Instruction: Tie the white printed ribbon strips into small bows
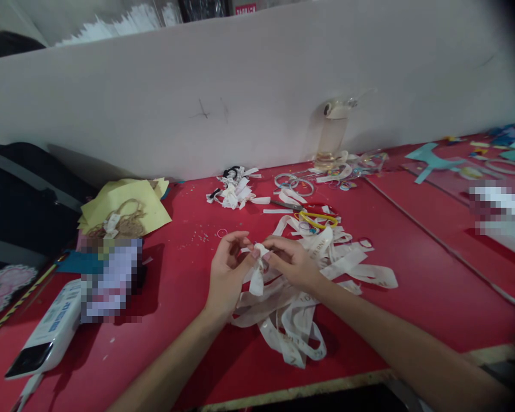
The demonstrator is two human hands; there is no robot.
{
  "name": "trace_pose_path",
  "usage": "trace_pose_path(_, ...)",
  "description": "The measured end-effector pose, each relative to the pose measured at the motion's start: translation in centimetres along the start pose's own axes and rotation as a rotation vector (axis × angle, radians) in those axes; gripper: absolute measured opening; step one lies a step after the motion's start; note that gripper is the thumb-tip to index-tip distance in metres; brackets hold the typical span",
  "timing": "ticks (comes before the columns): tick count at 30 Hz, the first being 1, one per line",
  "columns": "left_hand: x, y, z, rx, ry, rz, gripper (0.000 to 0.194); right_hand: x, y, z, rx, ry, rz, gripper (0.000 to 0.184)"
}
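Observation:
Between both hands is a piece of white ribbon (257,279), bunched at the top with a tail hanging down. My left hand (232,263) pinches it from the left with thumb and fingers. From the right, my right hand (294,260) grips the same bunched part with its thumb and fingertips. Under and beside my right hand lies a loose heap of long printed white ribbon (300,337). Scissors (317,220) with yellow and red handles rest behind the heap. Farther back sits a small pile of tied white ribbon pieces (236,191).
A clear bottle (332,134) stands by the grey partition (257,97). Yellow paper (154,206) with twine (131,220), a dark bag (21,194) and a white power bank (51,329) are at left. Light blue scraps (431,160) lie at right on the red table (175,320).

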State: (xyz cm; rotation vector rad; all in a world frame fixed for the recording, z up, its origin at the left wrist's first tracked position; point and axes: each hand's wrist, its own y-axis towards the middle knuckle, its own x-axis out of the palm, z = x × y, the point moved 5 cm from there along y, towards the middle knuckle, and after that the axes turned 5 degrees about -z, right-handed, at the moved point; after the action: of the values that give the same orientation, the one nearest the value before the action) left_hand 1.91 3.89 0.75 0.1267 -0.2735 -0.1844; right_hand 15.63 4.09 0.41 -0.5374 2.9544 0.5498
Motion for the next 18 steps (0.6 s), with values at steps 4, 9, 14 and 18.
trace_pose_path(4,0.06,-0.19,-0.07,0.005,0.015,0.020,0.030,0.19,0.01,-0.22,-0.013,0.004,0.020,0.009)
trace_pose_path(9,-0.02,-0.28,-0.04,0.021,0.051,0.042,0.030,0.27,0.06,-0.42,-0.019,-0.027,0.045,0.009)
trace_pose_path(14,0.13,-0.40,0.27,0.056,0.071,0.028,0.029,0.16,0.06,-0.44,-0.015,-0.092,0.085,0.007)
trace_pose_path(18,0.33,-0.68,0.72,0.078,0.092,0.025,0.028,0.20,0.03,-0.55,-0.018,-0.065,0.067,0.007)
